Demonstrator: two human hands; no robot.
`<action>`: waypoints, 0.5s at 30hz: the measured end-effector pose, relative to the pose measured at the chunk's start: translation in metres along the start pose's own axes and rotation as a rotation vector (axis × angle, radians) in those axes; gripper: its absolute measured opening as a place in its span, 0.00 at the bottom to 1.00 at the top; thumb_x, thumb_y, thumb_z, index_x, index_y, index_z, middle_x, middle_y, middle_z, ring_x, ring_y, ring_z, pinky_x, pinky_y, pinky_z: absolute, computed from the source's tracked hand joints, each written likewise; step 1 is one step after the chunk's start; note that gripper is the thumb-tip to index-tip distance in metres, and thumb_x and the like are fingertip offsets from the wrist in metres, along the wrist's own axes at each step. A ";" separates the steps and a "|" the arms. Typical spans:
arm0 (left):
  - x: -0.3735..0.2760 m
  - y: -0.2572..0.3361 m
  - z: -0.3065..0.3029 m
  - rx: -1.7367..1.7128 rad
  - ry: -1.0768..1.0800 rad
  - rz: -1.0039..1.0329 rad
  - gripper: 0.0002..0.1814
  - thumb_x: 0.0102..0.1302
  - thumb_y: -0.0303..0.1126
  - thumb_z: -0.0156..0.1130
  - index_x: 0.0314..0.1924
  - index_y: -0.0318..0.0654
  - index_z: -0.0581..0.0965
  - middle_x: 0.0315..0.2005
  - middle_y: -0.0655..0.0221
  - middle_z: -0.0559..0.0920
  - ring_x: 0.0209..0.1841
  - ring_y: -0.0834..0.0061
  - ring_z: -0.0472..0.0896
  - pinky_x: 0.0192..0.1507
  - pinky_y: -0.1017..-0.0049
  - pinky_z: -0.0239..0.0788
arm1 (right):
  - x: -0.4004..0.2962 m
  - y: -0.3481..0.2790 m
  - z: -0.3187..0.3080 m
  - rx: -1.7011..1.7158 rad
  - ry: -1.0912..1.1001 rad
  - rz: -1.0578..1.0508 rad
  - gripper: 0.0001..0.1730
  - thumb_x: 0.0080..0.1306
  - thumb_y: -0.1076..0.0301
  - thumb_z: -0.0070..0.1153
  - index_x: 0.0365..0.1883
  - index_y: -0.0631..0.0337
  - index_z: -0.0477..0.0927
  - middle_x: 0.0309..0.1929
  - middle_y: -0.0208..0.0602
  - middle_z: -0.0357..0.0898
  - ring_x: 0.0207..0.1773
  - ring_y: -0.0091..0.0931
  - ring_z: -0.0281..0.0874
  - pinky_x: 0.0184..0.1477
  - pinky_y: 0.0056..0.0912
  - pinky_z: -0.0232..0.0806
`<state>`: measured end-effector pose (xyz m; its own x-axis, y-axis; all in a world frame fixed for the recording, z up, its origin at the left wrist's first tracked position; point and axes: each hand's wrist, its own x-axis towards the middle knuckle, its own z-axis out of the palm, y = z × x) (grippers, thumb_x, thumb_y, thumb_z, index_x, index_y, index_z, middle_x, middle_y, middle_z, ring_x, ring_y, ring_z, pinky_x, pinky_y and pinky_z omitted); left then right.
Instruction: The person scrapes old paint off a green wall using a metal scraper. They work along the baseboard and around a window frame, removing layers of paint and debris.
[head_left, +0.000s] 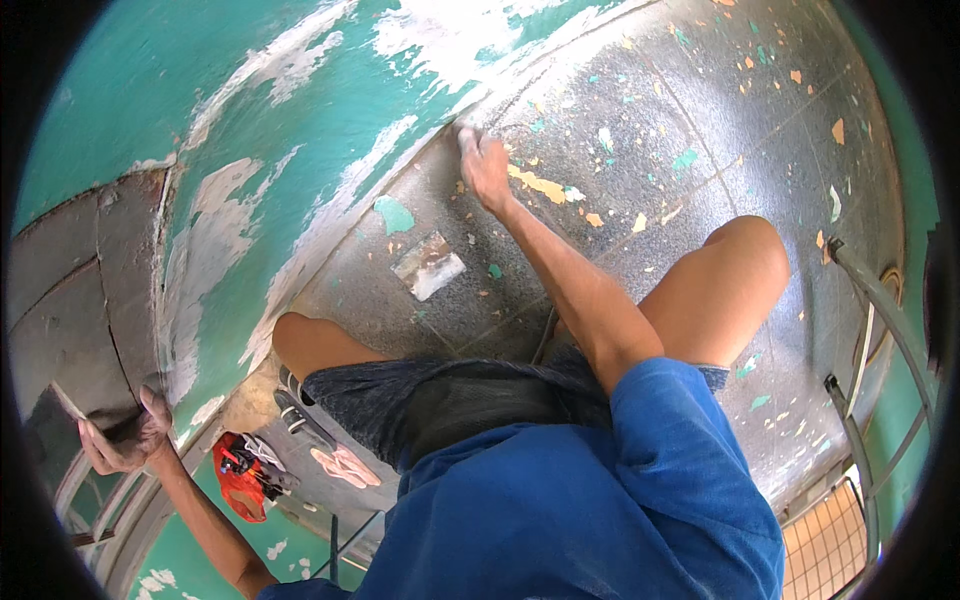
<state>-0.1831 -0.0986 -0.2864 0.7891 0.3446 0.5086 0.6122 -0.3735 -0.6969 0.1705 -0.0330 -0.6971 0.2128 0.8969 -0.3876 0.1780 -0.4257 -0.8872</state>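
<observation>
My right hand (484, 166) is down at the foot of the green wall (300, 142), its fingers curled at the joint of wall and floor. Whether it grips something small there is hidden by the fingers. Whitish dust coats its fingertips. My left hand (129, 439) is out at the left, fingers curved and apart, beside the edge of a grey panel (67, 315); nothing shows in it. The wall has white patches where paint is off. On the speckled floor (510, 300) between my knees lies a flat, square piece (428, 265), smeared brown and white.
Paint flakes (536, 184) are strewn over the floor. Below my left knee are dark sandals (304, 420), pink flip-flops (345, 465) and a red bag (240, 476) with items. A grey metal tubular frame (885, 300) stands at the right.
</observation>
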 end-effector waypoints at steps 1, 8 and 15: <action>0.000 0.001 0.000 0.001 0.000 0.005 0.39 0.53 0.48 0.73 0.55 0.27 0.69 0.49 0.55 0.71 0.53 0.62 0.72 0.54 0.70 0.70 | -0.006 0.002 -0.002 0.065 -0.173 0.028 0.25 0.73 0.55 0.37 0.49 0.65 0.80 0.36 0.56 0.81 0.43 0.46 0.80 0.47 0.47 0.68; -0.006 -0.010 0.003 0.046 0.045 0.016 0.38 0.51 0.47 0.74 0.53 0.26 0.70 0.47 0.53 0.72 0.49 0.59 0.76 0.51 0.64 0.74 | -0.044 0.035 0.030 0.080 -0.945 -0.126 0.31 0.73 0.46 0.39 0.57 0.66 0.73 0.48 0.50 0.78 0.50 0.38 0.77 0.47 0.45 0.73; 0.001 0.007 0.006 0.035 0.029 -0.021 0.37 0.54 0.48 0.72 0.54 0.26 0.70 0.48 0.53 0.74 0.50 0.60 0.75 0.53 0.66 0.71 | -0.008 0.022 -0.010 0.623 -0.737 0.377 0.27 0.71 0.54 0.47 0.55 0.70 0.72 0.46 0.50 0.77 0.49 0.36 0.77 0.42 0.37 0.78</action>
<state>-0.1780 -0.0954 -0.2937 0.7774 0.3269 0.5373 0.6271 -0.3362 -0.7027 0.1819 -0.0510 -0.7111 -0.5265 0.6583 -0.5379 -0.3512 -0.7447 -0.5676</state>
